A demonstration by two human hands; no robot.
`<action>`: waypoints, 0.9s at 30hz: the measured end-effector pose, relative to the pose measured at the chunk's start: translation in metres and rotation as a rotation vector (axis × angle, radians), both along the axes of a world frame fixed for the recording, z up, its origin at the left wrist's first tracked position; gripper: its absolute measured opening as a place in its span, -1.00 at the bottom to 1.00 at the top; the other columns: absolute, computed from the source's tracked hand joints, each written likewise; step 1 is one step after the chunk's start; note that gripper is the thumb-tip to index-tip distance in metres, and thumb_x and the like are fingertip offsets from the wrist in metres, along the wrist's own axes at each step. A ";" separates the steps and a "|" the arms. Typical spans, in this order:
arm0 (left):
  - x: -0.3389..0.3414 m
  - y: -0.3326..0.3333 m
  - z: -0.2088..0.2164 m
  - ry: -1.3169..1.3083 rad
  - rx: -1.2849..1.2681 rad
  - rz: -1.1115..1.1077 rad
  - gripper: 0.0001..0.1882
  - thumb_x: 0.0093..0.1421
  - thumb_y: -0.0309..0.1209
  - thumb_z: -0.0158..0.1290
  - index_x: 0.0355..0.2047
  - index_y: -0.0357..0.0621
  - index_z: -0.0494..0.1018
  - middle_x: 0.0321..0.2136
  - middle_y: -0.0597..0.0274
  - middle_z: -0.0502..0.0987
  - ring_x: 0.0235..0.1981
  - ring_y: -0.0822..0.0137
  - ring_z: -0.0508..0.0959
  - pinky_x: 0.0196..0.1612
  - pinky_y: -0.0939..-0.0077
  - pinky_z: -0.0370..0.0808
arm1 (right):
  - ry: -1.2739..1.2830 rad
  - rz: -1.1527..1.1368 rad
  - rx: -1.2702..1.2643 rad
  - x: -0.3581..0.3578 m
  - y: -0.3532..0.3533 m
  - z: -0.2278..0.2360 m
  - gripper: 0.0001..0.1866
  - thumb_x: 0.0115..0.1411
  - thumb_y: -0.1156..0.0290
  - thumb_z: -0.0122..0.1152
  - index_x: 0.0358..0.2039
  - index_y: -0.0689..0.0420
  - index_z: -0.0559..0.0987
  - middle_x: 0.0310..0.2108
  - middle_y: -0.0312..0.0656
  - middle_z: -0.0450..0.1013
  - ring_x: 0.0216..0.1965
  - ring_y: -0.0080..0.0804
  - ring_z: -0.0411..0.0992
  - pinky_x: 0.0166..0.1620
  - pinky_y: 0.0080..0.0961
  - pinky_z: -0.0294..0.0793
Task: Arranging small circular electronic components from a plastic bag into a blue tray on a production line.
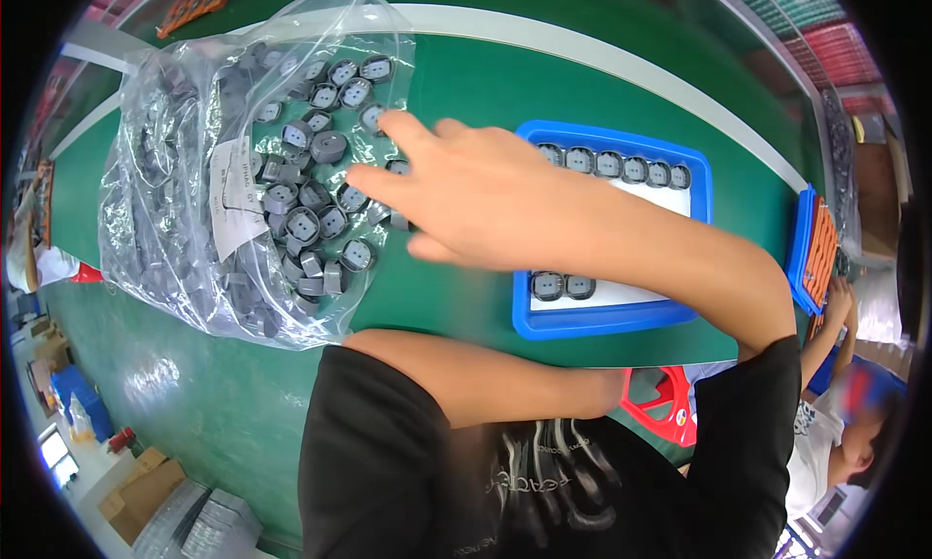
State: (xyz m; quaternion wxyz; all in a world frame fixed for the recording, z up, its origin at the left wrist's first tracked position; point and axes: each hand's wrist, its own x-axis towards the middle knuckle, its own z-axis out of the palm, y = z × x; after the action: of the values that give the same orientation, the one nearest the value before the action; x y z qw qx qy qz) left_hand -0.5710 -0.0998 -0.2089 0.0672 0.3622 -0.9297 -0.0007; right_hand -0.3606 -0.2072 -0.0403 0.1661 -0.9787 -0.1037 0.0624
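Note:
My right hand point(451, 190) reaches left across to a clear plastic bag point(155, 190) with many grey plastic connector housings point(302, 226) in and at the mouth of it. The fingers are spread. One fingertip is at a grey housing point(372, 119) near the bag's edge, and another rests above the pile. Some housings are partly hidden under the hand. My left forearm point(524, 384) lies across in front of my body, below the table edge; the fingers of that hand do not show. Under my right forearm sits a blue tray point(614, 324) with a white bottom, housings standing along its far side and two at its near left corner.
A paper label point(236, 198) lies on the bag. Beyond the tray, to the right, a blue tray of orange parts point(815, 253) leans by a co-worker's hands point(841, 306). A red plastic piece with openings point(663, 404) is below the table edge. A pale rail borders the green table's far side.

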 end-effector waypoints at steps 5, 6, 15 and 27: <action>-0.011 -0.025 0.028 -0.473 0.105 -0.265 -0.70 0.24 -0.24 -0.01 -0.24 -0.04 0.69 -0.23 0.09 0.66 -0.22 0.18 0.60 -0.15 0.22 0.53 | -0.001 0.055 0.092 0.032 0.018 -0.029 -0.66 0.09 0.41 0.28 -0.08 0.11 0.56 0.05 0.14 0.35 -0.21 -0.01 0.52 -0.24 -0.15 0.57; -0.016 -0.027 0.027 -0.538 0.182 -0.321 -0.64 0.35 -0.16 -0.07 -0.10 0.05 0.68 -0.09 0.06 0.66 -0.16 0.08 0.62 -0.07 0.17 0.55 | -0.090 0.054 0.167 0.032 0.015 -0.034 -0.73 0.09 0.45 0.24 -0.16 0.15 0.56 -0.02 0.15 0.40 -0.21 -0.06 0.52 -0.29 -0.17 0.55; -0.010 -0.017 0.016 -0.321 0.105 -0.338 -0.52 0.36 -0.04 -0.10 0.01 -0.07 0.61 0.00 0.05 0.61 -0.12 0.05 0.59 -0.08 0.16 0.52 | 0.304 -0.144 1.872 -0.019 -0.068 0.009 -0.76 0.22 0.63 0.17 -0.08 0.28 0.52 -0.22 -0.05 0.51 -0.54 -0.47 0.44 -0.56 -0.53 0.39; 0.016 0.006 0.017 -0.216 0.018 -0.120 -0.77 0.07 -0.33 0.05 -0.62 -0.13 0.60 -0.65 0.20 0.50 -0.55 0.27 0.42 -0.47 0.25 0.38 | -0.181 -0.377 0.507 -0.147 -0.099 0.002 -0.64 -0.09 0.66 0.41 -0.20 0.23 0.59 -0.20 -0.14 0.46 -0.36 -0.44 0.50 -0.38 -0.49 0.46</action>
State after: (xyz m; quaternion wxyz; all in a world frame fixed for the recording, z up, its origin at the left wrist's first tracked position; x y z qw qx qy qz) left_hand -0.5550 -0.0935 -0.1922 -0.0365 0.3046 -0.9514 0.0259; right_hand -0.5075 -0.3065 -0.0386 0.4033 -0.9096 0.0527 -0.0846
